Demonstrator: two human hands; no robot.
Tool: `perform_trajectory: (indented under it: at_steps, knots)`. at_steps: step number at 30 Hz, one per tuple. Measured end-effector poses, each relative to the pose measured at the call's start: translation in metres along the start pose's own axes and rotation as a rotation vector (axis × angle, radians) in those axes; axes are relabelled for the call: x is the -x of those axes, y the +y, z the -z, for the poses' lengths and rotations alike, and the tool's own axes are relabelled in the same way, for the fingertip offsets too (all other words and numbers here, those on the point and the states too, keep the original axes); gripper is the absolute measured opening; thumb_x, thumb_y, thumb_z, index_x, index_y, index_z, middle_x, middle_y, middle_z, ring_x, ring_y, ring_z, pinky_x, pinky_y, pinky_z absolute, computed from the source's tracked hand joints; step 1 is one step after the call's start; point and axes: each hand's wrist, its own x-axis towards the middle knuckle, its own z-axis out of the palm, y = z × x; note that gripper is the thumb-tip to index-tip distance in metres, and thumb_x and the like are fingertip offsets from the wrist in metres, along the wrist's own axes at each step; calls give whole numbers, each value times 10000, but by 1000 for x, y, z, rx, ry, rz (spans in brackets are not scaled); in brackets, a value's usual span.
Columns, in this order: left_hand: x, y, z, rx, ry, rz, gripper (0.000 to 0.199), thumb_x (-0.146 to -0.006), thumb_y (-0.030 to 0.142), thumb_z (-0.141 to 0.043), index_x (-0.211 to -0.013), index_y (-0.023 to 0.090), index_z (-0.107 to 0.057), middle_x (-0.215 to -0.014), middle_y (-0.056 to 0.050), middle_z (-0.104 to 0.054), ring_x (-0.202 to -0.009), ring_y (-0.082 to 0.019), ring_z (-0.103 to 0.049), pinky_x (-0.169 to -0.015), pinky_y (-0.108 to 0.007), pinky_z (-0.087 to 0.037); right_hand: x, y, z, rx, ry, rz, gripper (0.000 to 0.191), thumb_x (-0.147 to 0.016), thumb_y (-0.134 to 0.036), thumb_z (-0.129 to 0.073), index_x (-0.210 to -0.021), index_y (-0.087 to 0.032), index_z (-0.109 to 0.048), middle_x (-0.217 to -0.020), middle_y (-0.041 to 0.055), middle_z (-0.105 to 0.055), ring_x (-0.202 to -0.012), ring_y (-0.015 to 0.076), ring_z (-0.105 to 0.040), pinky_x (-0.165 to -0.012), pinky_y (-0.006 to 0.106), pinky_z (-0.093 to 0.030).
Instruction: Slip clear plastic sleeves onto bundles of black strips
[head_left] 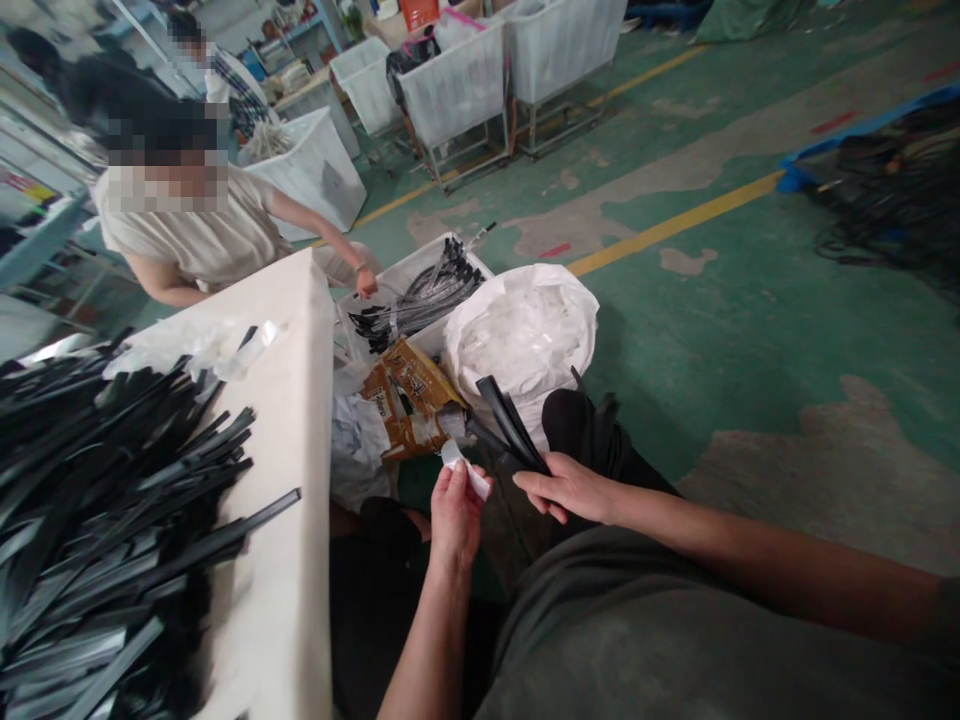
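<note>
My left hand [456,505] is closed on a small white slip [471,478], pinched between thumb and fingers; whether it is paper or plastic I cannot tell. Just to its right, my right hand [566,488] grips several black flat strips [511,425], whose ends point up and to the left. Beyond both hands stands a white sack [523,330] with crumpled clear plastic inside. A brown printed bag [411,395] lies on the left of the sack, ahead of my left hand.
On the left, a pale table [277,590] bears a heap of black strips [112,500]. A co-worker [202,220] reaches toward a white bin [360,325] of bundled strips. White wheeled carts [457,95] stand at the back; dark material [900,190] lies far right.
</note>
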Motion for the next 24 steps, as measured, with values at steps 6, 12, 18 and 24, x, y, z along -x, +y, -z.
perform_trajectory:
  at_steps: [6,12,18,24]
  knots:
    - [4,-13,-8,-75,-17,-132,302,-720,445,-734,-759,176,-601,-702,15,-642,-646,-115,-589,-657,-240,-478,-16,4,-10,-28,118,-11,354,-773,-499,-671,-745,-170,-544,-532,-68,-472,-395,66,-419,-362,170,-329]
    - [9,-20,-11,-9,-75,-116,277,-722,418,-754,-831,171,-691,-789,-16,-681,-704,-121,-605,-697,-240,-470,-23,15,-19,17,161,-32,213,-761,-357,-624,-709,-166,-547,-505,-60,-498,-372,73,-444,-346,168,-350]
    - [7,-20,-2,-268,-162,-59,304,-706,360,-779,-918,145,-750,-874,-72,-729,-820,-173,-635,-827,-299,-461,-23,10,-13,29,218,-24,193,-743,-320,-614,-660,-172,-522,-482,-61,-483,-357,75,-441,-340,175,-337]
    - [3,-11,3,-337,-33,-213,248,-645,370,-807,-732,147,-742,-713,-44,-702,-702,-166,-620,-716,-287,-480,-20,15,-5,-64,93,23,220,-736,-331,-674,-755,-175,-520,-531,-89,-457,-399,63,-425,-364,167,-363]
